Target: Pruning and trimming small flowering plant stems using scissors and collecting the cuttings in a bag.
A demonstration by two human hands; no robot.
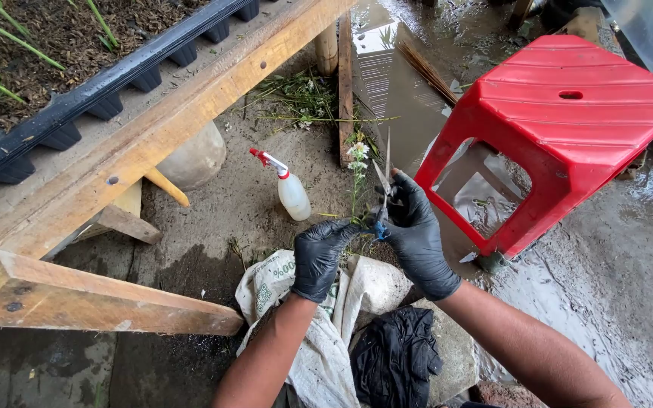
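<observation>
Just beside the red plastic stool (561, 121), the black-gloved right hand (416, 230) grips slim metal scissors (384, 189), blades seemingly nearly closed. The black-gloved left hand (320, 255) pinches a thin green white-flowered stem (357, 177).

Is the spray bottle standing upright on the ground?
No, the spray bottle lies on its side on the ground, left of the hands with the scissors, its red nozzle pointing up-left.

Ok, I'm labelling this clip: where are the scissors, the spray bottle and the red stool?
Metal scissors (384, 180), head view, on the raised blades.
White plastic spray bottle with red nozzle (294, 196), head view, on its body.
Red plastic stool (568, 98), head view, on its seat.
</observation>
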